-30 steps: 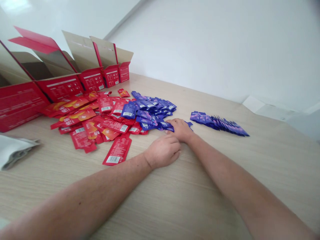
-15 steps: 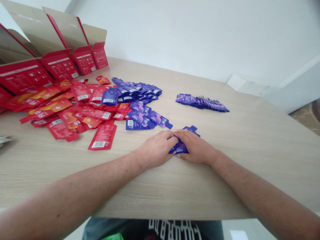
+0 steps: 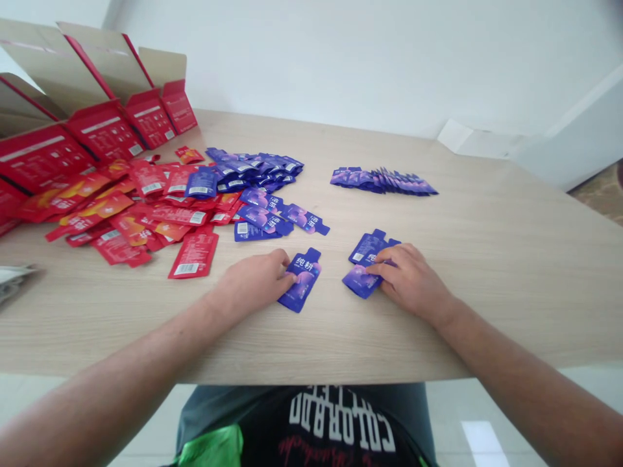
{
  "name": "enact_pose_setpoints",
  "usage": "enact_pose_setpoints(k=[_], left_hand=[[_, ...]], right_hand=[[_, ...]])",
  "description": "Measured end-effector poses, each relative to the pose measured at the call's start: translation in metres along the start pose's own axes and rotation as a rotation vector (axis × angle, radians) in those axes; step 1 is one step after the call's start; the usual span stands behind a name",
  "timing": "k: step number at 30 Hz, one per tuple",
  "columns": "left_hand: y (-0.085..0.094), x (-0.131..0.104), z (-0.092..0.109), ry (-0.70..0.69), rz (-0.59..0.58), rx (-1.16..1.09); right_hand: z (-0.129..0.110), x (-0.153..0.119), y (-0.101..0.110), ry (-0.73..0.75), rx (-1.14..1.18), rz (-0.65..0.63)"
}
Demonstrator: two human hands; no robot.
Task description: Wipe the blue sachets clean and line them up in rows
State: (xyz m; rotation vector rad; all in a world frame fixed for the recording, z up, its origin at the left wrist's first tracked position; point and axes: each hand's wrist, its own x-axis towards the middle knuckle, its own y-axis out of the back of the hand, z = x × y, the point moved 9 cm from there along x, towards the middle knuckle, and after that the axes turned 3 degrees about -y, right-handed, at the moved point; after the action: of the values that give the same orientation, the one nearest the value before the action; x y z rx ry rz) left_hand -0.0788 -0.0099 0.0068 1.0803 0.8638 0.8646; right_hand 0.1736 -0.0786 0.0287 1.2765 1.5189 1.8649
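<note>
My left hand [image 3: 263,275] pinches the left edge of a purple sachet [image 3: 302,285], whose printed front faces up and whose narrow neck points away from me. To the right, my right hand [image 3: 411,279] grips another purple sachet [image 3: 361,281] by its right side. Under that one lies a further purple sachet [image 3: 366,246], back side up with its barcode showing. Several loose purple sachets [image 3: 263,217] are spread beyond my left hand, in front of a purple pile [image 3: 260,170]. A fanned row of purple sachets [image 3: 382,181] lies farther back.
Red and orange sachets [image 3: 160,214] lie heaped on the left of the wooden table [image 3: 467,259]. Open red cartons [image 3: 109,130] stand behind them. A white box-like object [image 3: 474,141] sits by the wall, and a grey-white item [image 3: 14,279] is at the left edge.
My hands were together over purple sachets and have moved apart. The left has gone left with one sachet, while the right holds another at the right. The view has shifted slightly.
</note>
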Motion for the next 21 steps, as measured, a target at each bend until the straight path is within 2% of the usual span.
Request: enact_pose_setpoints(k=[4,7,10,13,17,19,21], left_hand=[[0.001,-0.023,0.006,-0.046,0.029,0.082],[0.001,-0.035,0.013,-0.137,0.075,-0.002],[-0.005,-0.042,0.016,-0.164,0.069,-0.109],[-0.008,-0.049,0.024,-0.182,0.091,-0.180],[0.001,-0.062,0.044,-0.273,0.273,-0.130],[-0.003,-0.066,0.053,-0.336,0.301,-0.097],[-0.010,-0.067,0.060,-0.391,0.286,-0.067]], right_hand=[[-0.002,-0.005,0.011,-0.049,0.017,0.041],[-0.016,-0.001,0.019,-0.054,0.076,0.098],[-0.038,0.014,0.020,-0.020,0.104,0.146],[-0.065,0.035,0.002,0.076,0.079,0.088],[-0.091,0.050,-0.030,0.207,0.026,-0.075],[-0.093,0.049,-0.034,0.211,0.062,-0.121],[-0.086,0.043,-0.027,0.170,0.128,-0.123]])
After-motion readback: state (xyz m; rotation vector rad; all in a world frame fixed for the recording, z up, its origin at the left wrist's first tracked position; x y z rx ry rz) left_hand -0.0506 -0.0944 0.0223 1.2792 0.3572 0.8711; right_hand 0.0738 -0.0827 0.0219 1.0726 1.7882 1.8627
